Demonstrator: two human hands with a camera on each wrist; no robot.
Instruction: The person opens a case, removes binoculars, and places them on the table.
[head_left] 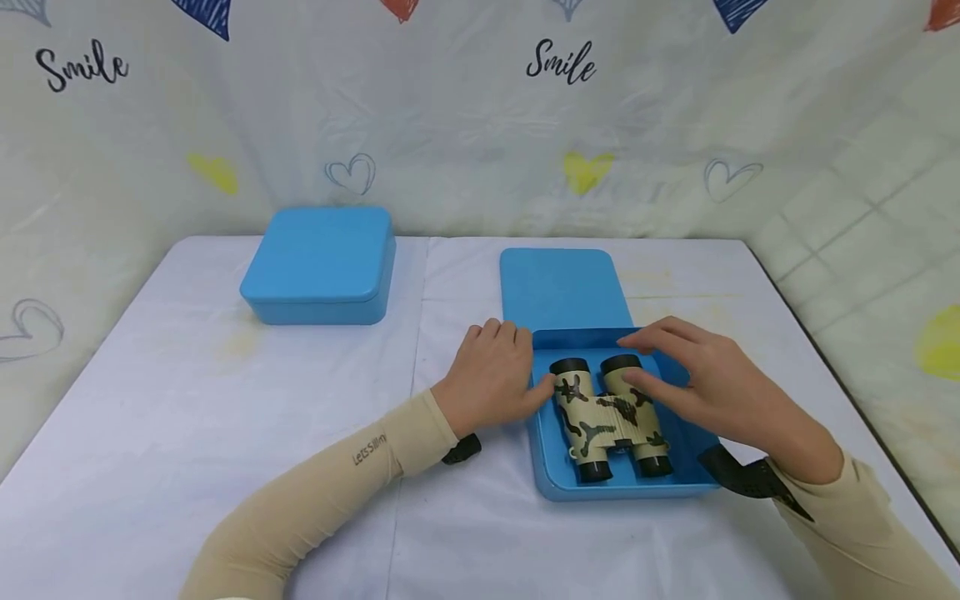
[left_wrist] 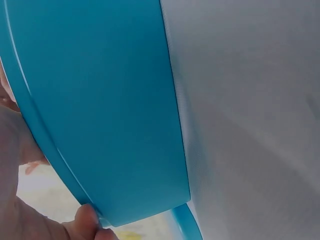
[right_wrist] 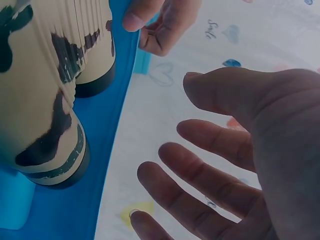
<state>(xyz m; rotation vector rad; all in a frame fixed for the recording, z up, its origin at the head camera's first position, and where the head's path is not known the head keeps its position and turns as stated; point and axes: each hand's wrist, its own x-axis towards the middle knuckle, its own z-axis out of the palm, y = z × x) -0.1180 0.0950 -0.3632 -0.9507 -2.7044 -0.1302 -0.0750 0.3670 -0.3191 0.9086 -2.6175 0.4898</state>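
Camouflage-patterned binoculars [head_left: 611, 417] with black ends lie in an open blue box [head_left: 622, 492], right of the middle of the table. My left hand [head_left: 491, 375] grips the box's left rim, its thumb over the inner side. In the left wrist view, fingers hold the edge of the blue box [left_wrist: 105, 110]. My right hand [head_left: 701, 383] hovers over the box's right side, above the binoculars, with its fingers spread. The right wrist view shows that hand [right_wrist: 235, 145] holding nothing, apart from the binoculars [right_wrist: 37, 100].
A flat blue lid [head_left: 562, 287] lies directly behind the open box. Another blue box [head_left: 318, 258], closed, stands at the back left. White cloth [head_left: 225, 400] covers the table, and a printed curtain [head_left: 465, 108] hangs behind it.
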